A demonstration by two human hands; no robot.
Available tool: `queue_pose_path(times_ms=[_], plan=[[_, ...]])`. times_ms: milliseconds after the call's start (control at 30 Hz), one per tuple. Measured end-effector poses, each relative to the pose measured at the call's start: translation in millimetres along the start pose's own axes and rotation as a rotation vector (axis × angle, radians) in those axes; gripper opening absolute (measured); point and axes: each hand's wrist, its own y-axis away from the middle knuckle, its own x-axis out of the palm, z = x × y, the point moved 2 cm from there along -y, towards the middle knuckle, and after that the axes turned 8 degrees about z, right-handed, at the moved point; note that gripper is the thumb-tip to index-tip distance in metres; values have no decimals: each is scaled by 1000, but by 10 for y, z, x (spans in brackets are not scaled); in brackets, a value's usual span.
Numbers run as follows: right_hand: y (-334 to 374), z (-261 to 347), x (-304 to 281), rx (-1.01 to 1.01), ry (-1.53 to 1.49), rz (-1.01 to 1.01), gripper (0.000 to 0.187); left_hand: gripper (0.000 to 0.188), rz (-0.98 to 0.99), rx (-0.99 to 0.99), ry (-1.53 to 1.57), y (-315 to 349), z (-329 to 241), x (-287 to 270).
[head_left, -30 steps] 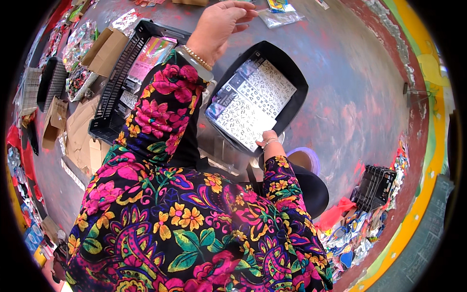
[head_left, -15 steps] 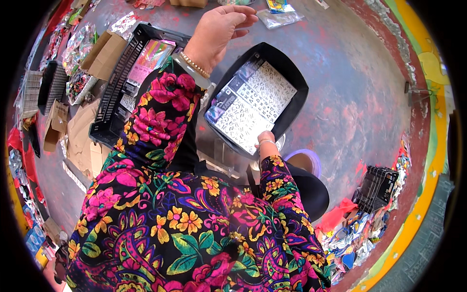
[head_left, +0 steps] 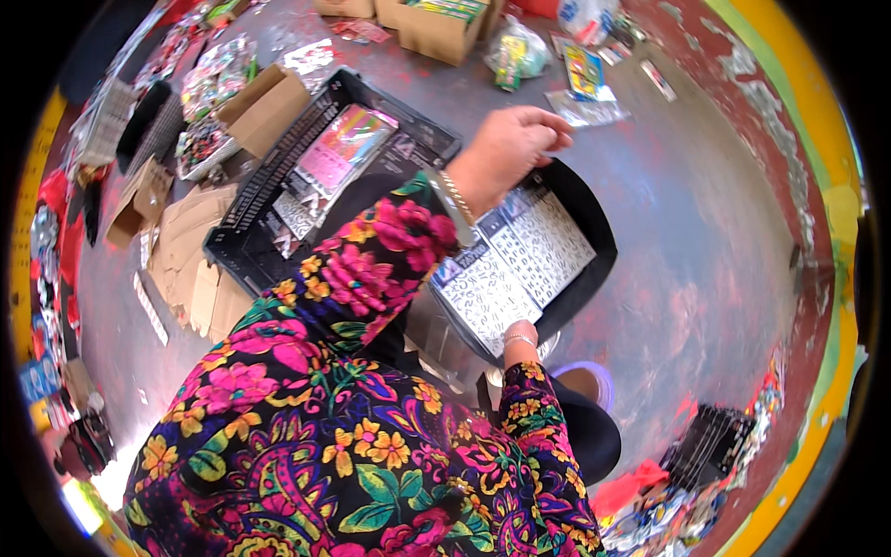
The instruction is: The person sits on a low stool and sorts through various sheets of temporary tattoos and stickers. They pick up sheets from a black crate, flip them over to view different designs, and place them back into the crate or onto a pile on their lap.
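A black tray (head_left: 605,243) with rounded corners holds white sheets (head_left: 492,295) printed with small black characters, with dark headers. My right hand (head_left: 522,331) is closed at the tray's near rim, beside the sheets; most of its fingers are hidden. Over the far left part of the tray hangs my left hand (head_left: 515,153), its fingers bent and drawn together toward the right. Whether anything thin sits between those fingertips cannot be made out. A black plastic crate (head_left: 232,243) left of my left arm contains pink and colourful packs (head_left: 342,148) and more printed sheets.
Flattened cardboard (head_left: 186,251) and an open carton (head_left: 264,107) lie left of the crate. Cartons (head_left: 432,32) and plastic bags (head_left: 520,56) stand at the far side. A purple-rimmed round container (head_left: 599,381) is by my right arm, with a dark crate (head_left: 710,446) farther right.
The view has shifted, so tray and crate appear lower and farther right. My left hand has moved right and nearer, now over the tray's far left part. The right hand stays at the near rim.
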Motion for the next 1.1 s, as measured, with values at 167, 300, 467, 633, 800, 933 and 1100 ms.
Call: queue_pose_path(times_ms=[167,300,467,633,800,933,1100], plan=[[36,210,-202,-50,-59,93,24,19,39,42,28,-26,110,54],[129,489,-490,-332,-489,267,21,19,83,37,53,-109,255,167],[860,910,-1027,-432,-579,225,17,18,123,-41,239,-56,285,270],[1467,825,-1517,-673,-307,60,22,21,179,-13,384,100,-7,25],[1935,292,-2024,-609,-460,-70,18,32,-126,-23,87,260,251,-1336],[1929,6,-2020,-499,-486,-100,19,33,-730,-270,125,1240,1303,-3078],[1928,59,-2007,-518,-497,-78,19,30,-945,-522,480,2251,2377,-3544]])
